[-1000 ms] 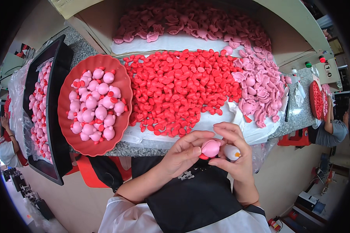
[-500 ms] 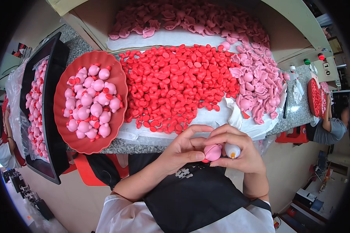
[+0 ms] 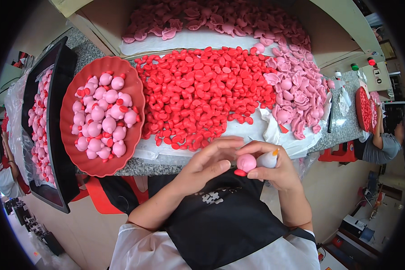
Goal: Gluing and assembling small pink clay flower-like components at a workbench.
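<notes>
Over my black apron, my right hand pinches a small pink ball-shaped piece between thumb and fingers. A red oval piece sits against the ball's lower side. The same hand also keeps a small white squeeze bottle with an orange tip, tilted up and away. To the left of the ball, my left hand is open, its thumb and curved fingers apart. Some of its fingertips are partly hidden behind the ball. Beyond both hands lies a wide heap of red oval pieces.
A scalloped red bowl of pink balls with red bits stands left, beside a black tray of similar pieces. Pink shell pieces pile up at the right and on the shelf. Crumpled white paper lies near. Other people sit at both sides.
My left hand has let go of the pink ball and drawn slightly left. In my right hand the bottle has swung round, so its tip points away from me.
</notes>
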A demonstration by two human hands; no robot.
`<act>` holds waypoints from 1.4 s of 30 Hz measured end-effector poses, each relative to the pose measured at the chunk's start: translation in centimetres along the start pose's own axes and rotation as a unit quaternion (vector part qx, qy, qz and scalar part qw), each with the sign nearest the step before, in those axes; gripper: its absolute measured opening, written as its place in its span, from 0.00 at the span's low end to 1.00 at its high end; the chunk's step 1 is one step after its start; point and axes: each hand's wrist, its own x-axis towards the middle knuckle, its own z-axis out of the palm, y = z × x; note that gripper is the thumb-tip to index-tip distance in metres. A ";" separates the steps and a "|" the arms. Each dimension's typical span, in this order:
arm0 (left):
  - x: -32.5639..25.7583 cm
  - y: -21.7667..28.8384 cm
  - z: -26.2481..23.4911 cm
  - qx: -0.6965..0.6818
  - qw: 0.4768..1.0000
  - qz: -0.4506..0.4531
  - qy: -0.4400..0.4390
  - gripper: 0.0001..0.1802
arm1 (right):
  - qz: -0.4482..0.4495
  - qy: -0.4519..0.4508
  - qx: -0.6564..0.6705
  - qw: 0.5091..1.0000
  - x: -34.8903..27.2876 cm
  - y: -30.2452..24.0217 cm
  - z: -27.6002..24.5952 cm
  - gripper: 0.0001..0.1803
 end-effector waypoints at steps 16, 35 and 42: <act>1.2 -0.6 -0.1 0.106 0.992 0.016 -0.065 0.20 | 0.148 -0.054 0.306 0.939 -1.0 2.2 -0.1 0.22; 1.6 -0.1 1.8 0.068 0.998 0.017 0.001 0.24 | 0.125 -0.047 0.299 0.945 -1.4 1.4 -0.5 0.18; 0.6 0.0 4.7 0.300 0.940 0.110 0.117 0.20 | -0.196 0.152 -0.259 0.933 -2.2 -0.4 1.0 0.20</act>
